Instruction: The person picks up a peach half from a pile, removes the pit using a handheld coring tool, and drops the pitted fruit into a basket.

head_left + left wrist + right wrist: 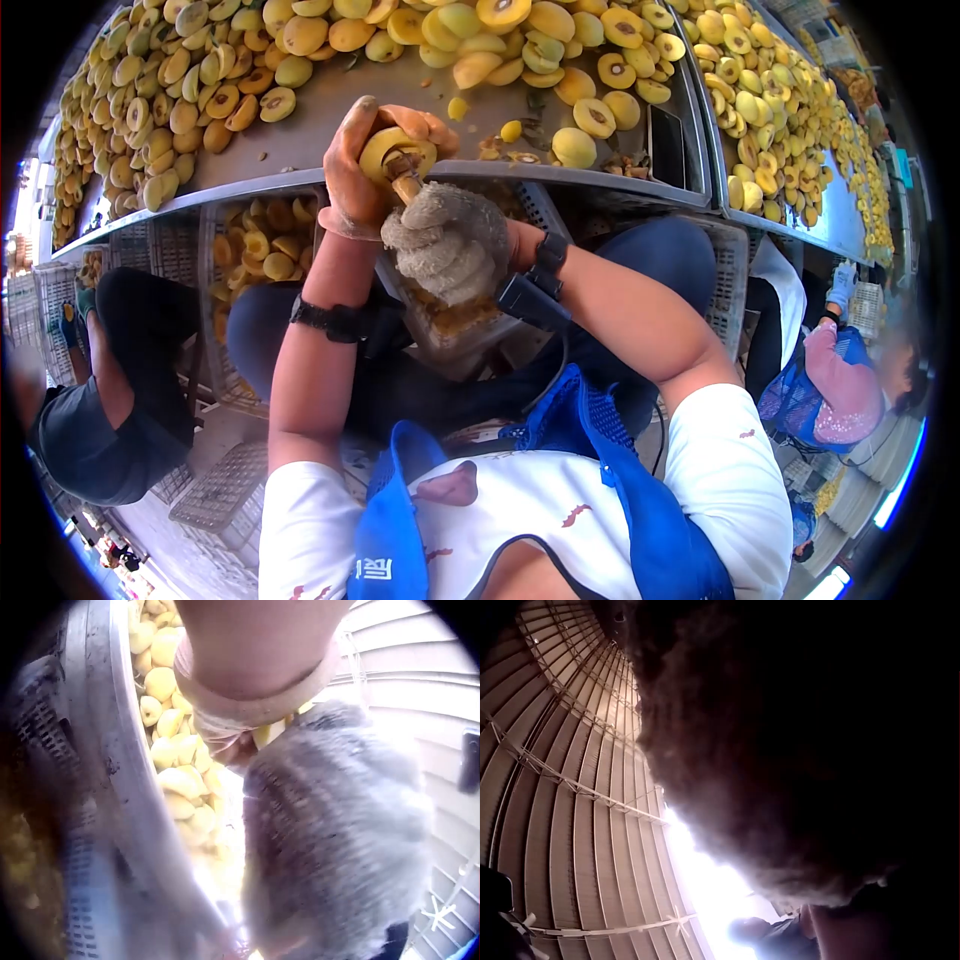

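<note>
In the head view my left hand [352,172], in a thin orange-tinted rubber glove, grips a cut yellow peach [374,152] just over the near table edge. Its cut face is turned toward me, with a dark brown centre. My right hand [447,240], in a thick grey knit glove, curls round a wooden-handled tool [407,186], whose far end sits in the fruit's middle. That end is partly hidden by the flesh. The grey glove [337,832] fills much of the left wrist view, beside the rubber cuff [247,705]. The right wrist view shows mostly the dark glove.
Piles of halved peaches [300,35] cover the far part of the metal table [300,120], whose raised rim [270,183] runs before me. Below stand plastic crates [215,300] of fruit. A second fruit-covered table lies right. Other people [110,440] sit on both sides.
</note>
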Demonstrator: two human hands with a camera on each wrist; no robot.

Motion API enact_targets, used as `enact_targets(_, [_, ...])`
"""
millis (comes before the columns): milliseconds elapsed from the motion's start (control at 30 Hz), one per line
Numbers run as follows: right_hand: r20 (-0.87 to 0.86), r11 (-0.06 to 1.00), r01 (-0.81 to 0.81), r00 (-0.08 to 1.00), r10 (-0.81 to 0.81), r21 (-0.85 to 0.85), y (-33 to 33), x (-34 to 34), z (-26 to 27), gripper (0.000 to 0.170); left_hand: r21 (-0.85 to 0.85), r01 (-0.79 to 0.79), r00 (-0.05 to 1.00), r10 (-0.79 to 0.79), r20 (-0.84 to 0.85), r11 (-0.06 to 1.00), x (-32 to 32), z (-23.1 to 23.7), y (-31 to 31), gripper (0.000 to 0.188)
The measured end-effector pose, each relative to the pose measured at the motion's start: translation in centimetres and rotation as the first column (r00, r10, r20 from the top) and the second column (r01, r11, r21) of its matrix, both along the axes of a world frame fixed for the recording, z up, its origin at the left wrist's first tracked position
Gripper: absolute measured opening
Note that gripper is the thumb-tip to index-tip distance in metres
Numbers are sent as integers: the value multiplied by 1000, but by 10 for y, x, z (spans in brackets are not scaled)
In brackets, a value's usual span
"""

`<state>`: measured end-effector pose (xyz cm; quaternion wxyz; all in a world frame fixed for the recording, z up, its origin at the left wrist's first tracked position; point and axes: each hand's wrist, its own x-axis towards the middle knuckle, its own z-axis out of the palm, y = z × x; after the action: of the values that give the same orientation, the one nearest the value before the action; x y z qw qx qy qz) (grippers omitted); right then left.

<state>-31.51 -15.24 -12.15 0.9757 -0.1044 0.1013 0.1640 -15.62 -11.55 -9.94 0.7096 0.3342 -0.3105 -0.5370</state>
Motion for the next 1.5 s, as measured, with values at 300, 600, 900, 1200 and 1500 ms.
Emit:
enact_targets(300, [149, 998, -42, 988, 49, -46, 23, -9, -22, 18, -258, -164, 979, 125, -162, 952, 29, 34, 10, 42])
enact_targets(600, [-440, -774, -62, 850, 290, -630, -66, -44, 50, 34, -685, -281, 343, -596, -726, 672, 143, 31, 64, 32])
enact_targets(900, [-554, -595, -761, 622, -554, -259, -131, -74, 26, 58, -245, -494, 731, 246, -636, 834, 101, 38, 33, 13])
enact_targets(1200, [-162, 191, -69, 833, -529, -979, -112, -69, 47, 56, 530, -108, 941, 258, -219, 841, 3, 20, -3, 52])
enact_targets(1500, [370, -156, 339, 780, -506, -928, -41, -17, 42, 29, 208, -92, 717, -80, 692, 974, -31, -5, 1, 51])
